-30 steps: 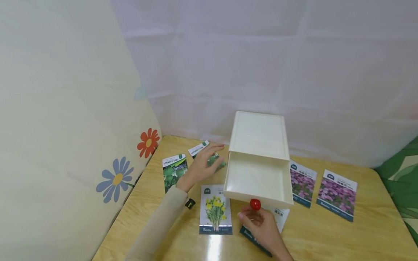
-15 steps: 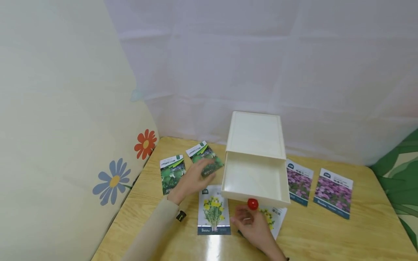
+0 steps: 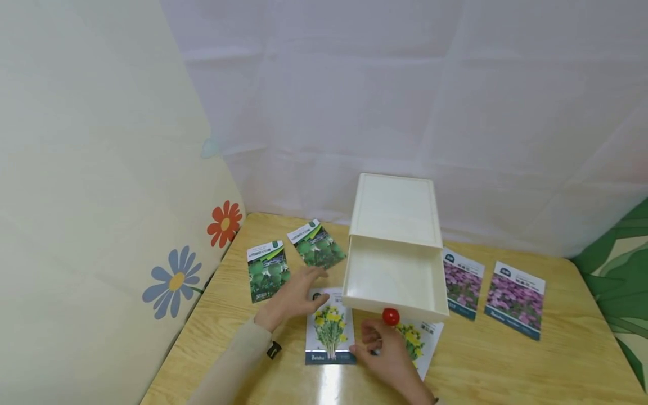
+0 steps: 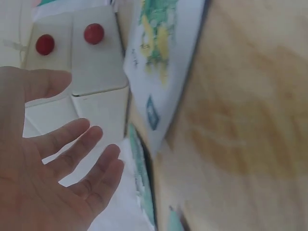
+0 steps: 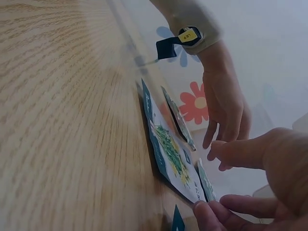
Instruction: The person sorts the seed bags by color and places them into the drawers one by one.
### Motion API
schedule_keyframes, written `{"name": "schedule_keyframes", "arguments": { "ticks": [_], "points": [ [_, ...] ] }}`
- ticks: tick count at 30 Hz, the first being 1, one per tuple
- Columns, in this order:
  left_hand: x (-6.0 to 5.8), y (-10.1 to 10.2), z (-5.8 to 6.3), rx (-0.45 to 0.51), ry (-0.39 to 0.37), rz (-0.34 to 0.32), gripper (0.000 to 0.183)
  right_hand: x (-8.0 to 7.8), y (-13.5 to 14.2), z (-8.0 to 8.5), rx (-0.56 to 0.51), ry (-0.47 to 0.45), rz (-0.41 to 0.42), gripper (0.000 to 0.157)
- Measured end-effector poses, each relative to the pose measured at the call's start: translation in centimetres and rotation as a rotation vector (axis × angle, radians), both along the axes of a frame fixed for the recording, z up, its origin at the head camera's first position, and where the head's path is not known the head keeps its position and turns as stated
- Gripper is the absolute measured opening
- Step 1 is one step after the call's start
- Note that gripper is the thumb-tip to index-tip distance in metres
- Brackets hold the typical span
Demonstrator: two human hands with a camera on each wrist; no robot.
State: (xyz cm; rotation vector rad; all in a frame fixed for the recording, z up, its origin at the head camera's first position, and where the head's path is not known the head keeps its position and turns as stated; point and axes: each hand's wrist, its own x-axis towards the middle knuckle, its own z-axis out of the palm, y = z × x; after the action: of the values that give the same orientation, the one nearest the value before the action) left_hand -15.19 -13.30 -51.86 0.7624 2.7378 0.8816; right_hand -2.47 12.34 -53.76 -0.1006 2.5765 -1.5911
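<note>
Left hand (image 3: 296,298): grip released, fingers spread, by upper-left corner of yellow-flower packet (image 3: 330,332). Packet lies on bench (image 3: 496,365), between bench's left edge and pulled-out drawer (image 3: 420,313). Right hand (image 3: 387,351): fingers loosely bent, grasping nothing, by packet's lower-right corner. Step judged a reach for packet; next move would call for pinching an edge. Right thumb contact unclear. Second packet (image 3: 424,340) part-hidden by that hand and drawer. Bench's near edge cut off.
</note>
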Motion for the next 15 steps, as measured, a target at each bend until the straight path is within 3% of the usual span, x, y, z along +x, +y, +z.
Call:
{"name": "schedule_keyframes", "arguments": {
  "ticks": [5, 15],
  "points": [
    [0.3, -0.2, -0.8, -0.062, 0.013, -0.006, 0.061, 0.0, -0.2, -0.4, 0.071, -0.001, 0.037, 0.063],
    [0.8, -0.4, -1.8, -0.147, 0.051, -0.029, 0.073, 0.2, -1.1, -0.9, 0.106, 0.012, 0.081, 0.072]
  ]
}}
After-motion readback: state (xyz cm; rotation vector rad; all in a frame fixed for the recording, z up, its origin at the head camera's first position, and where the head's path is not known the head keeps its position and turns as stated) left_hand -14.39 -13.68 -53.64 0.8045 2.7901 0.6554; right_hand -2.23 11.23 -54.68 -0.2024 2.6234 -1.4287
